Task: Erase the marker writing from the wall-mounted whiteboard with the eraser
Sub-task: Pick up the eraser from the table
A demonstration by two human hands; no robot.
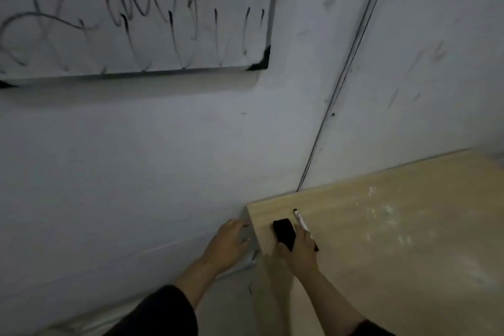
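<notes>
Two grey walls meet above a pale wooden table (395,226). On the table, right hand (301,247) fingers close around the black eraser (283,232), beside a marker (301,221). Left hand (226,245) rests open on the wall. Whiteboard (136,13) carries scrawl.

Left hand (229,243) spread flat, fingers apart; right hand (298,249) curled, its grip seemingly closed.
</notes>
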